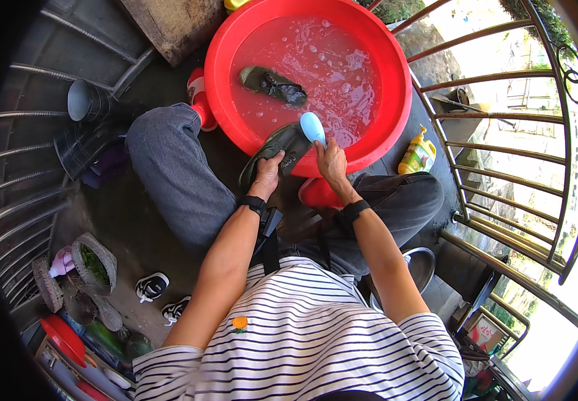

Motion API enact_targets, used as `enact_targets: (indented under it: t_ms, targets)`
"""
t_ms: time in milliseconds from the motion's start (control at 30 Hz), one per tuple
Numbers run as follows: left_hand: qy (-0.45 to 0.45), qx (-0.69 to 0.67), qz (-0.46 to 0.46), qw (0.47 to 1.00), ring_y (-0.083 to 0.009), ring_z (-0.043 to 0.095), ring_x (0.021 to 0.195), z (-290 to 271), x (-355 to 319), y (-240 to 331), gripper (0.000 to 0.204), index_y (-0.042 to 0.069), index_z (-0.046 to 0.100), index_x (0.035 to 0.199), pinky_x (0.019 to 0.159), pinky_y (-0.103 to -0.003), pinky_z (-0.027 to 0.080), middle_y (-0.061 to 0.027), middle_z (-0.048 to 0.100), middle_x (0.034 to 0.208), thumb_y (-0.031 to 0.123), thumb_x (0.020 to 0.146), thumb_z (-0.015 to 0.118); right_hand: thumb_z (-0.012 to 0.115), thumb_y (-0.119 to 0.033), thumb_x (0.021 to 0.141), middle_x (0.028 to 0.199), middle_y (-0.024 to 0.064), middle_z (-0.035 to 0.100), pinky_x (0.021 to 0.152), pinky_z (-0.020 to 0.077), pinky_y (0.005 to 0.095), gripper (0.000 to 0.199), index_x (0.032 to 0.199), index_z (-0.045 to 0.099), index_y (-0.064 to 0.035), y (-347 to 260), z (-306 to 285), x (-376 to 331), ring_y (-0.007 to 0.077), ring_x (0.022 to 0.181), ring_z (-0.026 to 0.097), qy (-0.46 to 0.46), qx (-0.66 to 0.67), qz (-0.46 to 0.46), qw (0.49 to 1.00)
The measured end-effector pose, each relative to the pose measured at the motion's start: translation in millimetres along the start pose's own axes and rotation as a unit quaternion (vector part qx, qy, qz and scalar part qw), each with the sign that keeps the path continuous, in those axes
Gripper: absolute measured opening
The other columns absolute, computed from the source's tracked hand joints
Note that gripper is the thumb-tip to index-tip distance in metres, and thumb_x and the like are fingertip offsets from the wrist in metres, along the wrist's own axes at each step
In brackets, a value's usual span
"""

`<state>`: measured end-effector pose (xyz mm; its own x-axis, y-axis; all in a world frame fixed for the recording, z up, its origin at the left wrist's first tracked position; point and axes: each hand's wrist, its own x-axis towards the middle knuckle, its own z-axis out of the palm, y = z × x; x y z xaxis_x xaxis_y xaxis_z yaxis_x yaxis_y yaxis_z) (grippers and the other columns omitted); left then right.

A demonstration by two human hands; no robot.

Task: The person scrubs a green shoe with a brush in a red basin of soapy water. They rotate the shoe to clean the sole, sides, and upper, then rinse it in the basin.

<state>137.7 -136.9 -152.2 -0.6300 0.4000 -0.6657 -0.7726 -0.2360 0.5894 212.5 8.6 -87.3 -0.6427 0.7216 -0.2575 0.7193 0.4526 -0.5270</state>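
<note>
My left hand [268,174] is closed around a dark green lace-up shoe [291,138], held tilted over the near rim of a red basin [396,127]. In my right hand [331,162] is a light blue brush [312,125] with a smooth oval back, its head beside the shoe's upper; its bristles are hidden from view. Cloudy, sudsy water fills part of the basin. A second dark green shoe [272,84] floats or lies in that water, left of the middle.
A yellow bottle [418,154] stands right of the basin, near metal railings [503,117]. Black rubber boots [85,144] lean at the left rails. Black-and-white sneakers [152,287] and a woven basket [93,264] sit at lower left. A wooden board [172,27] lies beyond.
</note>
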Motion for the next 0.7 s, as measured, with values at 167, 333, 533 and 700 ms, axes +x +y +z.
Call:
enact_targets:
  t_ms: [167,333,533,700]
  targets:
    - [-0.066,-0.089,-0.055,0.992,-0.0182,0.062,0.088,4.2,-8.9,24.9,0.018,0.006,0.063,0.100,0.079,-0.033,0.051,-0.0042,0.064,0.099,0.011,0.083,0.065,0.054,-0.036,0.089,0.078,0.0296,0.060,0.069,0.0427,0.0569,0.037,0.098,0.050,-0.0001,3.2,-2.4,-9.6,0.0488,0.077,0.058,-0.010,0.030,-0.028,0.999]
    - [-0.109,-0.172,-0.157,0.966,-0.0217,0.055,0.109,4.6,-15.8,42.8,0.052,0.005,0.049,0.126,0.093,-0.037,0.045,-0.0087,0.058,0.119,0.041,0.089,0.057,0.055,-0.034,0.089,0.079,0.0303,0.060,0.067,0.0450,0.0517,0.039,0.102,0.055,0.0030,5.6,10.1,-13.0,0.0466,0.080,0.059,0.009,0.042,-0.019,0.999]
    - [-0.087,-0.055,-0.051,0.993,-0.0212,0.056,0.106,9.0,-15.5,36.1,0.041,0.006,0.055,0.119,0.094,-0.035,0.044,-0.0074,0.059,0.117,0.031,0.087,0.063,0.055,-0.034,0.089,0.070,0.0247,0.059,0.060,0.0437,0.0439,0.039,0.091,0.055,0.0055,17.9,11.9,1.0,0.0378,0.070,0.061,-0.035,0.131,0.025,0.990]
    - [-0.070,-0.107,-0.101,0.987,-0.0188,0.060,0.098,7.6,-8.2,29.2,0.033,0.007,0.059,0.112,0.088,-0.034,0.048,-0.0047,0.063,0.106,0.029,0.087,0.063,0.055,-0.033,0.090,0.071,0.0245,0.058,0.060,0.0439,0.0409,0.038,0.090,0.054,0.0054,-1.1,7.4,-30.5,0.0323,0.068,0.062,-0.132,0.172,0.016,0.976]
